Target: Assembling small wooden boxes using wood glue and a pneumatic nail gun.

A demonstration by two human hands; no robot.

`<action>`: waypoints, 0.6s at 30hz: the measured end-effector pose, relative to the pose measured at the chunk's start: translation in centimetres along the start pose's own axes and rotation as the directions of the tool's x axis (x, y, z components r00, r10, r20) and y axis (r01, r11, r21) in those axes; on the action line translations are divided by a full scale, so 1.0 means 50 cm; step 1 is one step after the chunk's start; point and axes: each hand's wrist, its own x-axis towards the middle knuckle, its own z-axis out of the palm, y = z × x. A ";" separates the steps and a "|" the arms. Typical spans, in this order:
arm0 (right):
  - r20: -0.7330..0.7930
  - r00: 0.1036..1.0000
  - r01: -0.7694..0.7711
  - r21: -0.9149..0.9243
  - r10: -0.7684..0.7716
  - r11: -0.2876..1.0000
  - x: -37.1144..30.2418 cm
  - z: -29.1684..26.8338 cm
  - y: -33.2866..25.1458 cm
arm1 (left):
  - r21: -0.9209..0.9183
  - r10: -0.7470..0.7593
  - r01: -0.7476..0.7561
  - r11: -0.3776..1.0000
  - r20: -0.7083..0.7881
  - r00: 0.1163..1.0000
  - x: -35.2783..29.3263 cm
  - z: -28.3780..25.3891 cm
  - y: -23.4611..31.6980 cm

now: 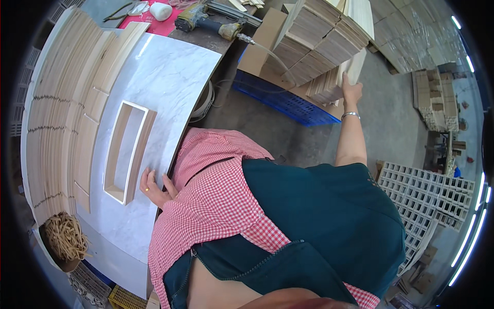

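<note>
A rectangular frame of pale wood (140, 154) lies on the white marbled tabletop. Just beside its near corner rests my left hand (157, 189), fingers apart at the table edge and holding nothing; a ring shows on one finger. My right arm is stretched far out to the right. At its end my right hand (352, 93), with a bracelet at the wrist, grips the end of thin wooden boards (329, 85) in a low stack; some of its fingers are hidden. That stack sits on cardboard over a blue plastic crate (288, 103).
Rows of wooden strips (62, 118) line the table's left side. A nail gun (211, 24) with an air hose lies at the back. Taller board stacks (319, 41) rise beyond my right hand. Wood offcuts (66, 237) fill a container; white latticed stacks (427, 190) stand right.
</note>
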 end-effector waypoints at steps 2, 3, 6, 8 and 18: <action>-0.122 0.992 0.051 0.064 -0.043 0.997 0.022 -0.001 -0.007 | -0.032 0.034 -0.034 0.999 -0.013 0.999 -0.006 0.000 -0.021; -0.248 0.967 0.090 0.125 -0.056 0.988 0.028 0.006 -0.014 | -0.043 0.046 -0.047 0.998 -0.020 0.999 -0.008 0.005 -0.028; -0.507 0.766 0.543 0.179 -0.396 0.820 -0.026 -0.106 -0.136 | -0.127 0.053 -0.064 0.990 -0.085 0.995 -0.010 -0.010 -0.026; -0.415 0.754 0.653 0.390 -0.509 0.650 -0.129 -0.150 -0.251 | -0.135 0.096 -0.114 0.984 -0.133 0.987 0.011 -0.019 -0.005; 0.023 -0.556 0.491 0.815 -0.831 -0.307 -0.642 -0.058 -0.651 | 0.019 -0.389 0.447 0.895 -0.460 0.798 -0.068 -0.157 -0.018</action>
